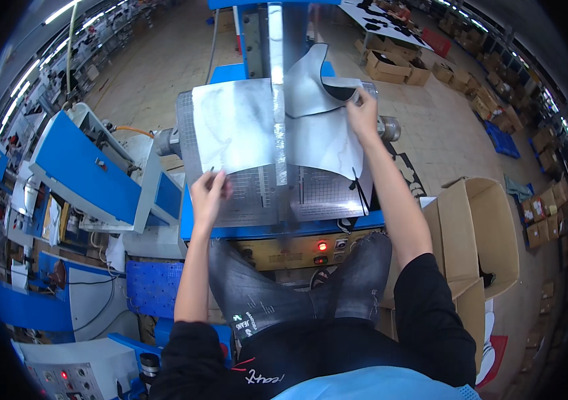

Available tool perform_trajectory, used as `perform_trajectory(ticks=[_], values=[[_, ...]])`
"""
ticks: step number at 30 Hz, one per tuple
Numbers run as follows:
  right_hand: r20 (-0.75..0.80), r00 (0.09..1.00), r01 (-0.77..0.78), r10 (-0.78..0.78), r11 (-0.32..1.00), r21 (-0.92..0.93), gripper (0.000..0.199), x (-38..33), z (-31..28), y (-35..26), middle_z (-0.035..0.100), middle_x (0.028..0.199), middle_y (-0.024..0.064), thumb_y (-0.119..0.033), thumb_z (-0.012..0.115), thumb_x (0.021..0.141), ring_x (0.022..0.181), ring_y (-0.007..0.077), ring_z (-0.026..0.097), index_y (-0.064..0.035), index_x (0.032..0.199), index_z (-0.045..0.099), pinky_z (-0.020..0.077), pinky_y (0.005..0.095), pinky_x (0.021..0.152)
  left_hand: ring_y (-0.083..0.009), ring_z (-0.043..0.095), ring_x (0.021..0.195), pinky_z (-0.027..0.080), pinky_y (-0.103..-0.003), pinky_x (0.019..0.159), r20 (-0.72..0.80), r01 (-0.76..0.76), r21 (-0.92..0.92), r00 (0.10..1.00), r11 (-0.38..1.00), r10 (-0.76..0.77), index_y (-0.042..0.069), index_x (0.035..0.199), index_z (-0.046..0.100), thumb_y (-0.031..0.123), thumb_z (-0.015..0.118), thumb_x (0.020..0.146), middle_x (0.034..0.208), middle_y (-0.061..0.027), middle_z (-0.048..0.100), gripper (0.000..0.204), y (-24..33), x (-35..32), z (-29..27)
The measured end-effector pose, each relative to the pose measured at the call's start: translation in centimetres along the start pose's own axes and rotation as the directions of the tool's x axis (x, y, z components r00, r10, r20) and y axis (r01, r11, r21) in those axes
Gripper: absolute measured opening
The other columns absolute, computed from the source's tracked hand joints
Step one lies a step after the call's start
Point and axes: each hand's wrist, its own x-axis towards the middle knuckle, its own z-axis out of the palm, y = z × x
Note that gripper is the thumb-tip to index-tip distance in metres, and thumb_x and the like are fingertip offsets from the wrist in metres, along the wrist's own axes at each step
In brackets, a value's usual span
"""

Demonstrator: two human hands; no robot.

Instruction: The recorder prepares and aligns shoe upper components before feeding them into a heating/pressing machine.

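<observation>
A pale grey sheet piece (234,127) lies on the left half of the gridded metal plate of a machine. On the right half lies another pale piece (327,140), with black cords (359,190) at its lower corner. Over it a curved grey piece with a black underside (307,83) is bent upward. My right hand (364,115) pinches the right edge of this curved piece. Beside the left sheet's lower corner is my left hand (208,193), its fingers closed near a small dark tip; what they hold is too small to tell.
A vertical metal bar (276,100) divides the plate (247,193). Below it, a control panel (284,257) shows a lit red lamp. Open cardboard boxes (491,233) stand at my right. A blue and white machine (91,167) stands at the left.
</observation>
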Motion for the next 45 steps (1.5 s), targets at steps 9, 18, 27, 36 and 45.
perform_trajectory(ticks=[9,18,27,36,45], values=[[0.331,0.944,-0.035,0.012,0.997,0.066,0.026,-0.8,-11.8,-13.8,0.065,0.088,0.0034,-0.015,0.066,0.084,0.077,0.0084,0.058,0.0036,0.103,0.064,0.0464,0.0232,0.07,-0.0164,0.063,0.067,0.051,-0.026,0.06,0.155,0.035,-0.162,0.988,0.986,-0.01,-0.005,0.089,0.061,0.017,0.055,0.094,0.076,-0.0117,0.063,0.023,5.9,-8.7,2.8],[0.833,0.545,-0.511,-0.096,0.75,0.42,0.032,-7.4,-12.5,-15.3,0.068,0.093,0.0104,-0.02,0.068,0.082,0.086,0.0177,0.065,0.0048,0.102,0.063,0.0497,0.0303,0.083,-0.0213,0.057,0.111,0.041,-0.035,0.1,0.624,-0.138,-0.256,0.732,0.957,0.272,-0.007,0.121,0.055,0.014,0.056,0.09,0.116,-0.015,0.061,0.037,10.4,-7.5,11.0],[0.66,0.715,-0.579,0.232,0.725,0.373,0.056,-13.3,-9.5,-12.4,0.065,0.094,0.0101,-0.048,0.056,0.09,0.085,0.0127,0.062,0.0046,0.107,0.061,0.0494,0.0239,0.073,-0.0117,0.064,0.08,0.052,-0.026,0.074,0.713,0.055,-0.081,0.7,0.995,0.019,-0.009,0.1,0.059,0.017,0.065,0.089,0.087,-0.0122,0.068,0.028,9.2,-10.0,12.5],[0.621,0.771,-0.425,0.138,0.839,0.34,0.054,-14.2,-10.0,-14.9,0.06,0.106,0.0077,-0.019,0.078,0.077,0.097,0.0125,0.055,0.0061,0.117,0.054,0.0445,0.027,0.086,-0.0013,0.04,0.052,0.032,-0.022,0.047,0.522,0.056,0.171,0.841,0.984,-0.138,-0.003,0.083,0.055,0.018,0.066,0.089,0.053,0.0003,0.05,0.025,8.3,-10.7,12.3],[0.454,0.855,-0.446,0.252,0.803,0.394,0.019,-13.9,-10.8,-13.9,0.064,0.092,0.0023,-0.006,0.069,0.084,0.088,0.0071,0.057,0.0003,0.1,0.063,0.0453,0.0219,0.079,-0.0125,0.057,0.064,0.046,-0.028,0.062,0.662,-0.091,0.157,0.748,0.983,-0.037,-0.007,0.093,0.059,0.021,0.069,0.085,0.066,-0.0118,0.061,0.032,9.1,-10.5,11.0]])
